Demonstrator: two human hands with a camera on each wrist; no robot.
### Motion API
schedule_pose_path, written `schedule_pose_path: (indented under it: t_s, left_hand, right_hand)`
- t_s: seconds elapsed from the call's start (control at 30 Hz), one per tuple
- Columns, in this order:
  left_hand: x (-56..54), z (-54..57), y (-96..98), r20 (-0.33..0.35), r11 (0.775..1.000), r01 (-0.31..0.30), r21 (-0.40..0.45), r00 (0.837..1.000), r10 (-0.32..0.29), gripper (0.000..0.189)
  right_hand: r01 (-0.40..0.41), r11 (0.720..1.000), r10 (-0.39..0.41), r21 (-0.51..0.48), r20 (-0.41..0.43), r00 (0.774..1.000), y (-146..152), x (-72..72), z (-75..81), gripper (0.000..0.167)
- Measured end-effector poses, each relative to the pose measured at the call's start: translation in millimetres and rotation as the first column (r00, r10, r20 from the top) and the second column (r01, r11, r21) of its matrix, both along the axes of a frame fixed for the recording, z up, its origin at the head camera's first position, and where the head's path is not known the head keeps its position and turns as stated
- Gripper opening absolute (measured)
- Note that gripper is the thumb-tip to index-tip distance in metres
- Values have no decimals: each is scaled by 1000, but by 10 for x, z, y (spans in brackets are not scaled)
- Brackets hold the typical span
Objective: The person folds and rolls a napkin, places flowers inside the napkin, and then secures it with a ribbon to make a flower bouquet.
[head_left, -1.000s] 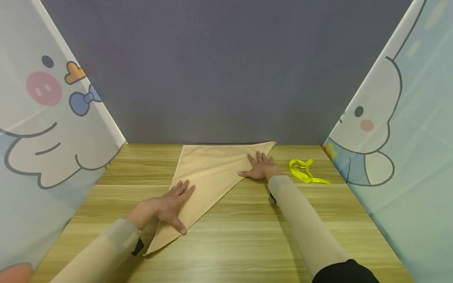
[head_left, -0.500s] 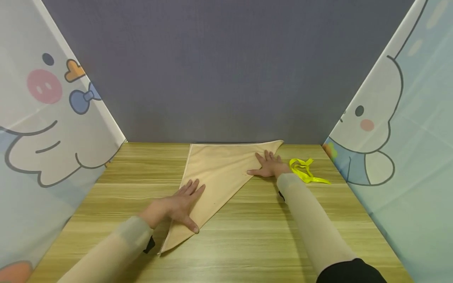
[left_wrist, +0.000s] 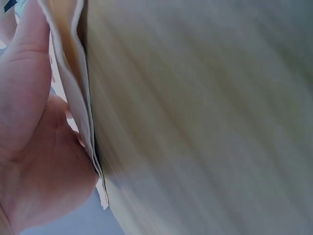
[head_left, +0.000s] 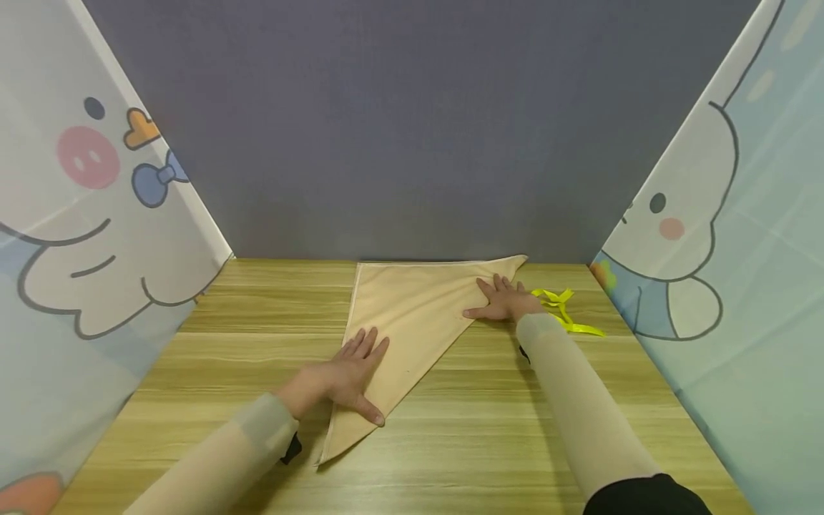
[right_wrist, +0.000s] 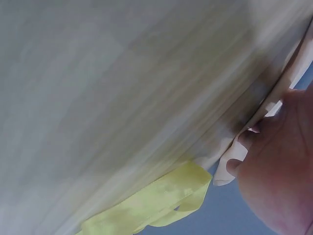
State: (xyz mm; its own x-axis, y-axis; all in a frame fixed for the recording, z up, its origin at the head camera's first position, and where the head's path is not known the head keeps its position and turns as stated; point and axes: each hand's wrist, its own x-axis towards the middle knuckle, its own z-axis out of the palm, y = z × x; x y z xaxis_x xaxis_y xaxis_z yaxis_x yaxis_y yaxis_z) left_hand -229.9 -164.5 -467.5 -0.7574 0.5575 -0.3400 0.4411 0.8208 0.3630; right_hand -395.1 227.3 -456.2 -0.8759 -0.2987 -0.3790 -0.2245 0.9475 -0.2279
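A pale peach cloth [head_left: 418,307], folded into a triangle, lies on the wooden table. Its straight far edge runs along the back wall, and the slanted edge faces right and toward me. My left hand [head_left: 350,375] rests on its near left part with fingers spread, thumb at the slanted edge. Farther back, my right hand [head_left: 502,300] presses the upper right part, fingers spread as well. Layered cloth edges [left_wrist: 80,98] show beside the palm in the left wrist view. A yellow ribbon [head_left: 582,329] lies just right of the right hand, partly hidden behind that wrist.
The table [head_left: 450,443] has a wood-grain top. A dark grey panel [head_left: 412,129] stands along its back edge. Fabric side walls with cartoon animals rise at the left [head_left: 90,250] and the right [head_left: 740,286].
Both hands and the cloth have slid to the right together across the table. The right wrist now covers part of the yellow ribbon. The cloth keeps its triangular shape.
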Motion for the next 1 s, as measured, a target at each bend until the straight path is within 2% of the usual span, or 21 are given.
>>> schedule_pose_path:
  t_s: [0.17, 0.27, 0.37, 0.47, 0.6, 0.7, 0.83, 0.9, 1.0]
  left_hand:
    - [-11, -34, 62, 1, 999, -11, 32, 1000, 11, 152]
    - [-18, -97, 49, -24, 996, -19, 83, 999, 21, 141]
    - [-37, -144, -10, -74, 984, -39, 175, 996, 53, 116]
    - [-67, -118, -92, -146, 958, -50, 284, 985, 94, 86]
    - [-71, -65, -235, -209, 926, -36, 375, 970, 122, 55]
    - [-42, -53, -352, -185, 906, -31, 422, 975, 119, 40]
    - [28, -46, -503, -137, 877, -1, 481, 988, 76, 27]
    - [73, -43, -575, -99, 863, 12, 506, 994, 44, 24]
    - [152, -40, -671, -17, 842, 29, 538, 1000, -24, 19]
  right_hand:
    - [-10, 999, 10, -33, 0, 1000, 60, 11, 19, 126]
    - [-43, 995, 39, -93, -41, 998, 62, 60, 3, 115]
    - [-81, 985, 61, -155, -129, 990, -30, 170, 3, 91]
    - [-128, 976, 86, -177, -230, 969, -207, 343, 30, 68]
    - [-222, 960, 158, -168, -330, 931, -456, 648, 87, 57]
    - [-314, 935, 239, -165, -359, 902, -603, 898, 142, 52]
    - [-414, 887, 326, -203, -359, 874, -744, 1201, 158, 41]
    - [-429, 863, 334, -267, -336, 881, -811, 1338, 146, 31]
    - [-388, 828, 309, -405, -250, 918, -930, 1523, 110, 22]
